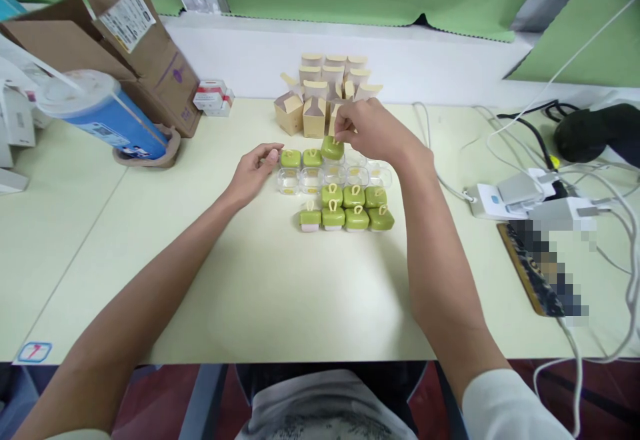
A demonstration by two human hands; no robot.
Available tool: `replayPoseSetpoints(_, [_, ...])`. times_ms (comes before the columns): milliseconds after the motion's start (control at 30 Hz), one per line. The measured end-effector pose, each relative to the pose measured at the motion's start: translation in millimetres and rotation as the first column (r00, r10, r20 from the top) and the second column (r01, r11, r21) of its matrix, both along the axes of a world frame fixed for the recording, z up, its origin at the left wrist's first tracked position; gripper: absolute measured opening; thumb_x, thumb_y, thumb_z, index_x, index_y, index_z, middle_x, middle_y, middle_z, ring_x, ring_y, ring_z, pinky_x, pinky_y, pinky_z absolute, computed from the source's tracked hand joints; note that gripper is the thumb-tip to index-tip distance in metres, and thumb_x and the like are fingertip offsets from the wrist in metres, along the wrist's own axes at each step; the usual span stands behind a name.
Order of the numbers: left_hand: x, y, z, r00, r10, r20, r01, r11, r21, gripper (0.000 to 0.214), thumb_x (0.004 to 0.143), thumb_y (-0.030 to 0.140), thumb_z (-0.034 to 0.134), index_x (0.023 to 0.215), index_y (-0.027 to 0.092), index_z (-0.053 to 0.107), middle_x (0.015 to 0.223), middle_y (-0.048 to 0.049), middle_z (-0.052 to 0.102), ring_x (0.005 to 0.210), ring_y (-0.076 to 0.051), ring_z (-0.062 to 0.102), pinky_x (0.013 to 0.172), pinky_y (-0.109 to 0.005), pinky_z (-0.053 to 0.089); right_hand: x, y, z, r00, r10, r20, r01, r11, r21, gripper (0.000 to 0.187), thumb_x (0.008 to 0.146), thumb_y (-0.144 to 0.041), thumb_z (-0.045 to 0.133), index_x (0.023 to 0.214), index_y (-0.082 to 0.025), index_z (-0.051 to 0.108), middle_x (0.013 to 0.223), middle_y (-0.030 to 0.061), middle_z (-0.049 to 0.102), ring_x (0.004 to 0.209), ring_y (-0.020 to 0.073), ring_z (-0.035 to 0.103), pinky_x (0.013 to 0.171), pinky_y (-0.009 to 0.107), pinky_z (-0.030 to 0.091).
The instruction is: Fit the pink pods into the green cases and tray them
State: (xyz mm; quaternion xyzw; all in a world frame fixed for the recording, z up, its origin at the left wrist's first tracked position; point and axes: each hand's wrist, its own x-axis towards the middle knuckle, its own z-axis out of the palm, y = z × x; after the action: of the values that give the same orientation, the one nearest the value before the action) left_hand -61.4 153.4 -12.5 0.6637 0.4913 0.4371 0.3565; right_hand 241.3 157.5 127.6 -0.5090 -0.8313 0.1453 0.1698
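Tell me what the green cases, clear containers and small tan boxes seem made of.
Green cases: likely glossy plastic, judging by bright highlights. Clear containers: probably thin, shiny plastic; they are see-through with glinting rims. Small tan boxes: apparently matte card, given the folded flaps.

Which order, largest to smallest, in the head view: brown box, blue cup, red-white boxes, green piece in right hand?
1. Brown box
2. Blue cup
3. Red-white boxes, taken together
4. Green piece in right hand

Apparent size only.
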Motion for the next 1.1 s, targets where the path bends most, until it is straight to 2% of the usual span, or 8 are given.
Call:
replayPoseSetpoints(100, [-0.1,0.9,-1.3,1.0,0.005,-0.005,-0.005,1.0,0.002,0.09,0.093,0.099,0.064,0.137,0.023,0.08,0.135,-0.0131,0.083,0.118,-0.029,0.073,0.091,-0.037,0.058,-0.9,3.4,-3.5,1.0,0.011,0.018,-0.011,1.0,0.001,0.02,0.104,-0.011,0.068,0.09,-0.023,0.074,0.1,0.0093,0.084,0.108,0.0332,0.076,0.097,0.048,0.061])
replayPoseSetpoints(233, [-0.5,1.7,-2.9,1.0,0.013,-0.016,-0.013,1.0,0.005,0.088,0.093,0.099,0.064,0.136,0.024,0.082,0.134,-0.0118,0.083,0.114,-0.027,0.072,0.089,-0.037,0.056,-1.0,4.6,-5.0,0.998,-0.023,0.06,0.022,1.0,0.015,0.025,0.099,-0.002,0.066,0.089,-0.023,0.075,0.1,0.0098,0.083,0.108,0.0334,0.077,0.096,0.047,0.06])
replayPoseSetpoints(467, [-0.5,1.1,-2.5,1.0,0.012,-0.016,-0.012,1.0,0.005,0.086,0.093,0.097,0.066,0.135,0.024,0.083,0.137,-0.0115,0.083,0.115,-0.027,0.071,0.095,-0.039,0.057,-6.1,2.1,-3.5,0.992,-0.017,0.127,0.014,1.0,0.024,0.03,0.095,0.003,0.059,0.097,-0.018,0.08,0.103,0.0117,0.084,0.114,0.0362,0.076,0.101,0.051,0.062])
replayPoseSetpoints(600, [-1.3,0.8,-2.0,0.999,0.004,-0.036,-0.003,1.0,0.007,0.081,0.097,0.093,0.065,0.137,0.024,0.082,0.134,-0.0111,0.083,0.114,-0.027,0.071,0.092,-0.038,0.056,-8.9,-0.9,-0.9,0.988,-0.022,0.15,0.021,1.0,0.005,0.03,0.101,-0.002,0.056,0.104,-0.017,0.083,0.103,0.0124,0.084,0.119,0.0387,0.074,0.108,0.057,0.06])
replayPoseSetpoints(733, [-1.1,0.6,-1.6,0.999,0.006,-0.04,-0.005,1.0,0.008,0.08,0.097,0.092,0.065,0.136,0.024,0.082,0.135,-0.0108,0.083,0.113,-0.027,0.071,0.093,-0.039,0.055,-10.3,-3.6,1.1,0.985,-0.045,0.166,0.047,0.999,-0.006,0.026,0.11,-0.01,0.056,0.104,-0.016,0.081,0.108,0.0142,0.084,0.118,0.0364,0.073,0.111,0.055,0.058])
replayPoseSetpoints(1100, [-0.7,0.0,-1.4,1.0,0.004,-0.031,-0.004,1.0,0.01,0.081,0.096,0.094,0.065,0.134,0.025,0.082,0.134,-0.0111,0.083,0.114,-0.027,0.071,0.094,-0.039,0.057,-11.1,-4.4,-0.4,0.976,-0.075,0.206,0.072,0.997,0.021,0.028,0.104,-0.006,0.054,0.101,-0.018,0.079,0.112,0.0146,0.082,0.122,0.0359,0.072,0.11,0.053,0.057])
